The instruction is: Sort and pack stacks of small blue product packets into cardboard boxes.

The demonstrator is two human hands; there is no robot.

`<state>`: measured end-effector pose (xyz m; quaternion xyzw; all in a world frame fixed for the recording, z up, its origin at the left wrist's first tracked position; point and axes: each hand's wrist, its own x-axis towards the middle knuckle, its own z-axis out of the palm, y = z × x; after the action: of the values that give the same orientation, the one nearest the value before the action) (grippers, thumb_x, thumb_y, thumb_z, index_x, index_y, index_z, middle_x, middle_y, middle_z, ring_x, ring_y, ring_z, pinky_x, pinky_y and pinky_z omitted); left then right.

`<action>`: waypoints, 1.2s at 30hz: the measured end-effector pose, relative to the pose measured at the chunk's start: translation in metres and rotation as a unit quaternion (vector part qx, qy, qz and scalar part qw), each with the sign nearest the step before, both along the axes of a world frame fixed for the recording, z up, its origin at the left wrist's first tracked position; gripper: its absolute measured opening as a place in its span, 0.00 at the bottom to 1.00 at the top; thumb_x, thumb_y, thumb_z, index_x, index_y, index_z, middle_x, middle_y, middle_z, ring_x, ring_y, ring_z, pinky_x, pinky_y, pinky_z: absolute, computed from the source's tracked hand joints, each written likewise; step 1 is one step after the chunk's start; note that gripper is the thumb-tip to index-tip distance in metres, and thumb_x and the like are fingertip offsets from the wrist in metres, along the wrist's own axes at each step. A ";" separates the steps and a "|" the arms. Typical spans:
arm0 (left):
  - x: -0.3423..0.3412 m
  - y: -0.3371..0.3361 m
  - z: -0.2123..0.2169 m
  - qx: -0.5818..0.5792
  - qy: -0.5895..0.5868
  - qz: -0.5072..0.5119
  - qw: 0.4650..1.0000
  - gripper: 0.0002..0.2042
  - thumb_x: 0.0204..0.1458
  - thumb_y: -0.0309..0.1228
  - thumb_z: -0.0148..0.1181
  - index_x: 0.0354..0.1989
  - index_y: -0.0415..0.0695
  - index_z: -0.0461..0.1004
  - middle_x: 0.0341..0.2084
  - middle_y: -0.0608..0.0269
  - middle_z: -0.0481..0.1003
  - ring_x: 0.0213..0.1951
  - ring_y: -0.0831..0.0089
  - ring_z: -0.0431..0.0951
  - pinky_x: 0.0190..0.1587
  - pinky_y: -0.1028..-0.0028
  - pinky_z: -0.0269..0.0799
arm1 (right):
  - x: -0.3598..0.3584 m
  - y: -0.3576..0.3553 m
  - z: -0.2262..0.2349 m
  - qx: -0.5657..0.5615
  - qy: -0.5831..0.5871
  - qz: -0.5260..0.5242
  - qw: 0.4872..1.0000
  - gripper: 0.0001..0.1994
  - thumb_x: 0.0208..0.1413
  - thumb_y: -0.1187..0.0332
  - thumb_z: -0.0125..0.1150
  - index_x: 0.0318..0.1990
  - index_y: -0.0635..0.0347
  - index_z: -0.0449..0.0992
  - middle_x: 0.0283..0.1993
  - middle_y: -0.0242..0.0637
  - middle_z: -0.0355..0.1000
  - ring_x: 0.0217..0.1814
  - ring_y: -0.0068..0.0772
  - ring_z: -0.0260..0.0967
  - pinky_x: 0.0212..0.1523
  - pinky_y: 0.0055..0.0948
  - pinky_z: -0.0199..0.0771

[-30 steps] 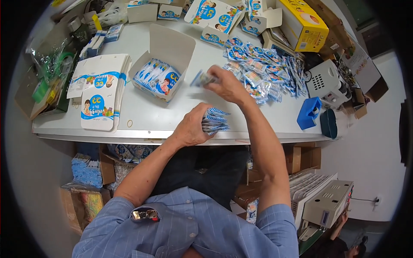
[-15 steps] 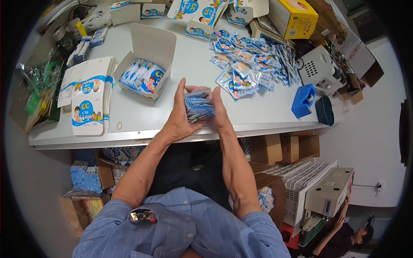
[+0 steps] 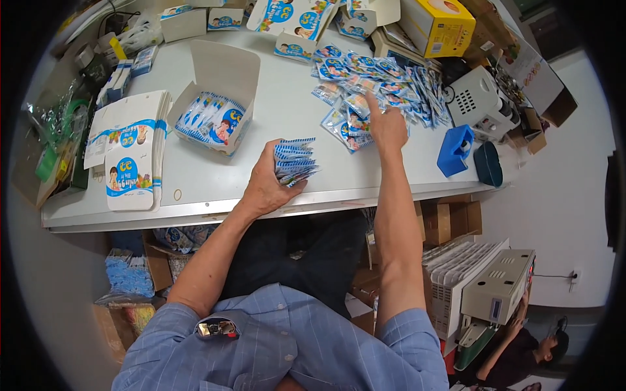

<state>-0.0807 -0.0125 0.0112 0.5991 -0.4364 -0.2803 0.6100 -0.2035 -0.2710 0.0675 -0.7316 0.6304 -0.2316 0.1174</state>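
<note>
A stack of small blue-and-white sachets [image 3: 295, 161] stands on edge in my left hand [image 3: 262, 186], its fingers and thumb closed round it near the table's front edge. My right hand [image 3: 389, 130] reaches over the near part of a loose pile of the same sachets [image 3: 398, 85]. Its index finger is stretched out onto the pile, and the other fingers are bent and partly hidden; nothing shows in its grasp. Left of my left hand is a white carton [image 3: 225, 148] with its lid up, holding a row of sachets.
Flat printed cartons [image 3: 130, 153] lie stacked at the left. Folded cartons [image 3: 287, 23] and a yellow box [image 3: 443, 29] stand at the back. A blue holder [image 3: 455, 151] and a dark green cup [image 3: 489, 164] sit at the right edge. A person [image 3: 521, 352] works beside a machine at lower right.
My right hand has left the sachet stack and moved right and away from me to the pile. My left hand keeps the stack, slightly to the left of before.
</note>
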 end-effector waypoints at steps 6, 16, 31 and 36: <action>0.002 0.002 -0.009 0.015 -0.005 0.000 1.000 0.36 0.42 0.27 0.75 0.59 0.39 0.60 0.48 0.50 0.76 0.50 0.61 0.80 0.54 0.66 0.76 | 0.017 -0.005 -0.012 0.069 0.111 0.059 0.990 0.39 0.43 0.38 0.71 0.44 0.74 0.79 0.43 0.54 0.80 0.47 0.52 0.79 0.46 0.47 0.77; 0.005 0.001 -0.010 0.024 -0.010 -0.009 1.000 0.37 0.42 0.29 0.76 0.60 0.39 0.61 0.49 0.48 0.74 0.51 0.59 0.79 0.55 0.66 0.75 | -0.036 -0.019 -0.038 0.199 -0.445 0.182 0.854 0.13 0.54 0.72 0.70 0.45 0.67 0.77 0.43 0.37 0.77 0.44 0.27 0.75 0.46 0.29 0.75; 0.003 0.002 0.001 0.016 -0.013 -0.015 1.000 0.36 0.42 0.26 0.75 0.59 0.39 0.60 0.47 0.51 0.78 0.50 0.63 0.81 0.53 0.68 0.76 | -0.111 0.015 -0.075 0.225 -0.585 0.234 0.743 0.23 0.51 0.84 0.64 0.56 0.66 0.72 0.51 0.40 0.76 0.54 0.32 0.75 0.57 0.31 0.75; 0.002 0.003 0.007 0.022 -0.009 -0.017 1.000 0.36 0.42 0.24 0.76 0.59 0.39 0.60 0.47 0.52 0.78 0.50 0.65 0.81 0.54 0.68 0.77 | -0.103 0.034 -0.074 0.196 -0.597 0.237 0.741 0.21 0.50 0.88 0.60 0.54 0.68 0.76 0.49 0.40 0.78 0.50 0.30 0.75 0.56 0.26 0.74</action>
<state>-0.0790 -0.0093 0.0179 0.6073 -0.4461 -0.2946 0.5877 -0.3061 -0.2369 -0.0066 -0.5304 0.2689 -0.4567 0.6617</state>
